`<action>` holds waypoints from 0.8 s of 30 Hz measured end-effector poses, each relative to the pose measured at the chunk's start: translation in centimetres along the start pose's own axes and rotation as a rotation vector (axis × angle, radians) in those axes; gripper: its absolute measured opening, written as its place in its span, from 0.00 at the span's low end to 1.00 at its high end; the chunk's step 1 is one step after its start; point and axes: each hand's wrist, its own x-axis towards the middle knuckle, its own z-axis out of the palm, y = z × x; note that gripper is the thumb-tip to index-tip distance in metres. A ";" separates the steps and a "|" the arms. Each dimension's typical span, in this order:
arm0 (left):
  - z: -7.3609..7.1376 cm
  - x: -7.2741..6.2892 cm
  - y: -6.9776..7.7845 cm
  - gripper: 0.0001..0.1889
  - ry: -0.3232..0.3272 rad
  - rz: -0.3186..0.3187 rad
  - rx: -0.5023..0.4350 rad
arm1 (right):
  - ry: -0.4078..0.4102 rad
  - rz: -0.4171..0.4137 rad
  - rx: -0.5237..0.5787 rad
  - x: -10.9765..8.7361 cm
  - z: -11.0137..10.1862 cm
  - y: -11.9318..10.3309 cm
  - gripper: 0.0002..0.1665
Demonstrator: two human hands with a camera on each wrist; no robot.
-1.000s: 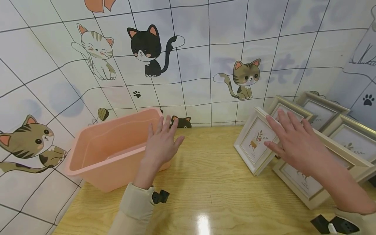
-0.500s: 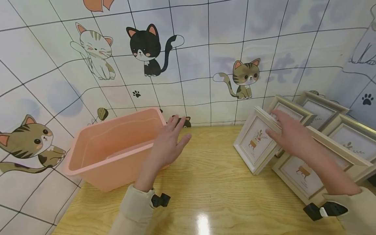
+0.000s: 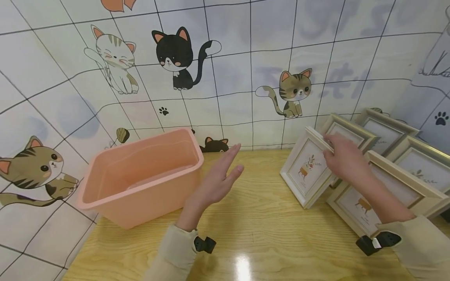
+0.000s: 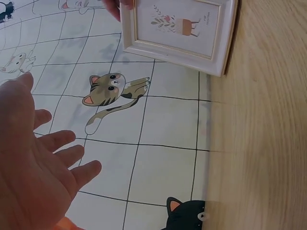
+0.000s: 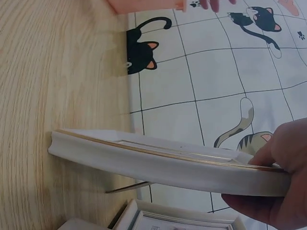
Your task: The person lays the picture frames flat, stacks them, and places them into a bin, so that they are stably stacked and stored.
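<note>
My right hand [image 3: 343,157] pinches the upper right corner of a white picture frame [image 3: 305,168], thumb on the front and fingers behind. This frame leans back on the table and holds a print of an orange pot with sprigs. In the right wrist view, the same picture frame [image 5: 158,160] shows its white side edge between thumb and fingers, with a back leg behind it. My left hand [image 3: 215,177] hovers in the air beside a pink plastic tub [image 3: 140,191], fingers straight and thumb apart. The left wrist view shows this left hand [image 4: 38,163] holding nothing.
Several more picture frames stand on the right, including a large cream one [image 3: 362,210] in front and a gold-edged one [image 3: 420,164] behind. The wooden table [image 3: 260,230] meets a cat-patterned wall covering [image 3: 239,78] at the back.
My right hand has come down and left from above the frames and taken hold of the white picture frame's corner. My left hand has moved right, away from the tub's rim.
</note>
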 end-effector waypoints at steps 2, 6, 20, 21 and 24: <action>0.5 0.1 -0.3 0.34 0.006 0.011 -0.029 | 0.005 -0.011 0.009 0.0 0.1 0.1 0.29; 1.1 0.1 -0.3 0.33 0.025 0.031 -0.100 | -0.006 -0.041 0.052 -0.1 0.2 0.0 0.28; 2.3 1.0 -0.1 0.32 0.032 0.073 -0.256 | -0.230 -0.097 0.391 -2.4 0.3 -1.5 0.30; 2.4 1.1 -0.1 0.32 0.030 0.076 -0.278 | -0.245 -0.101 0.437 -2.6 0.3 -1.7 0.30; 2.7 1.4 0.2 0.36 0.034 0.098 -0.359 | -0.278 -0.127 0.551 -3.1 0.2 -2.2 0.30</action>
